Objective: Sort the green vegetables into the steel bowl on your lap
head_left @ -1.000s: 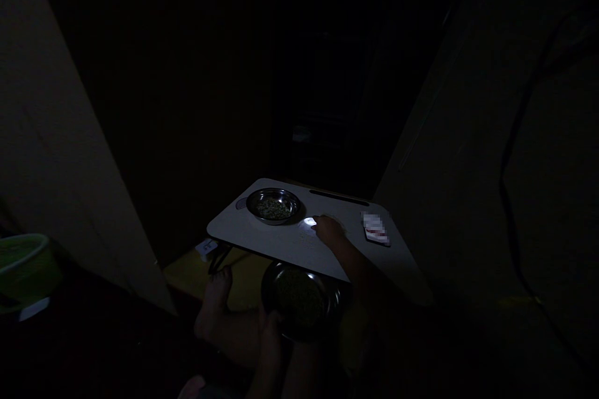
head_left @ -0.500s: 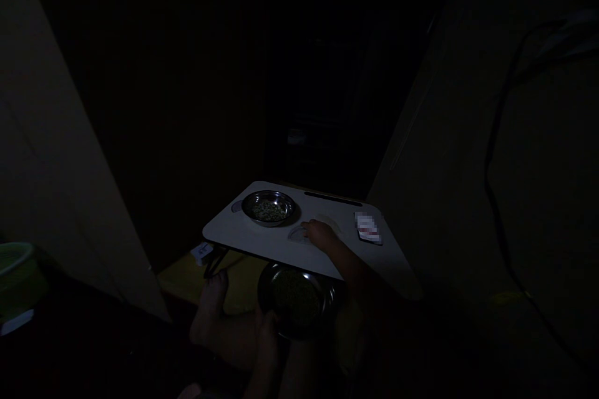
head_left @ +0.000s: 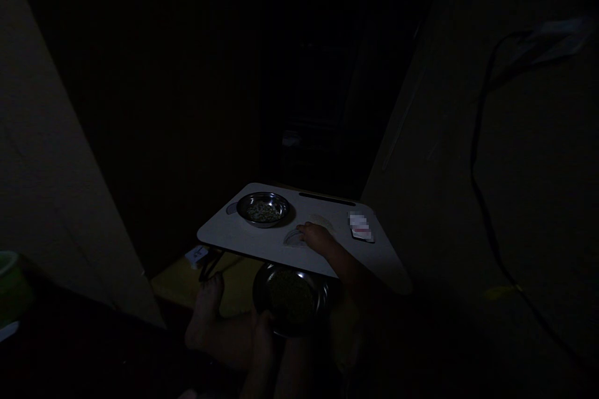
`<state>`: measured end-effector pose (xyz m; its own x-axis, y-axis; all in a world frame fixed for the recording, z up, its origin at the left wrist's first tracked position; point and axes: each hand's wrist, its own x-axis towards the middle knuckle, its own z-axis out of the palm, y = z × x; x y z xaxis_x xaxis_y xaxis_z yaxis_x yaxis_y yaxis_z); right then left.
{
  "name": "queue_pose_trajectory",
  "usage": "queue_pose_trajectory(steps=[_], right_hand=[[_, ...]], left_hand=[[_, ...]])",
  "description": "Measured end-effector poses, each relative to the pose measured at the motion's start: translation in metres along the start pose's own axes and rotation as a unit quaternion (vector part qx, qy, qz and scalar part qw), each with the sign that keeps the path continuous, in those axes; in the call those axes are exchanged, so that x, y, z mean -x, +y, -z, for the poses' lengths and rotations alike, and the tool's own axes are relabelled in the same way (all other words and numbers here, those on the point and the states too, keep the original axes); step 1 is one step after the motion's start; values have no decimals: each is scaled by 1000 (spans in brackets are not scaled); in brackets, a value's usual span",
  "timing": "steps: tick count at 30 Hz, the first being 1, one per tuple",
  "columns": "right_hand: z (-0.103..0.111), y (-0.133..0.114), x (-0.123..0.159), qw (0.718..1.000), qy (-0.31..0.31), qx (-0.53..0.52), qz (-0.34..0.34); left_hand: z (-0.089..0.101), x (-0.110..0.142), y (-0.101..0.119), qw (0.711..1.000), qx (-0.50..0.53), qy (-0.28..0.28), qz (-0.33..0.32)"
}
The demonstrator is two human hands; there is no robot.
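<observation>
Dim room, closed in by pale wall panels, with a white folding lap desk catching what light there is. The right hand rests on the desk, its fingers bunched together and pressed down at the edge of a thin, translucent half-moon, perhaps a folded dough wrapper. Whether they pinch it, the dark cannot show. A pale round sheet lies touching the hand on the far side. Light, even fingertip pressure seems best for something this thin, since a heavy press could tear it.

Left of the hand on the desk sits a steel bowl holding a green, crumbly mix. Right of the hand lies a blurred flat packet. Below the desk's near edge, a second steel bowl of green mix sits in shadow, with the left hand at its rim; its grip is too dark to tell. A bare foot shows left of that bowl.
</observation>
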<state>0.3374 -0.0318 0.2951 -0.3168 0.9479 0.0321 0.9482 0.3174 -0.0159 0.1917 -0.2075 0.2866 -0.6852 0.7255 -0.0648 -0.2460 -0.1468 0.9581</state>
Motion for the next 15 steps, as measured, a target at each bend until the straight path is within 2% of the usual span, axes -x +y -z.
queue_pose_trajectory(steps=[3,6,10,13,15], right_hand=[[2,3,4,1000,23,9,10],[3,6,6,999,40,-7,6],[1,4,3,994,52,-87,-36],[-4,-5,1,985,40,-152,-77],[-7,-13,0,983,32,-163,-80]], left_hand=[[-2,4,8,990,-65,55,-109],[-1,6,4,988,-67,54,-129],[8,-11,-22,992,-39,67,-104],[21,-48,-41,995,-57,63,-51],[28,-79,-45,999,-26,30,-1]])
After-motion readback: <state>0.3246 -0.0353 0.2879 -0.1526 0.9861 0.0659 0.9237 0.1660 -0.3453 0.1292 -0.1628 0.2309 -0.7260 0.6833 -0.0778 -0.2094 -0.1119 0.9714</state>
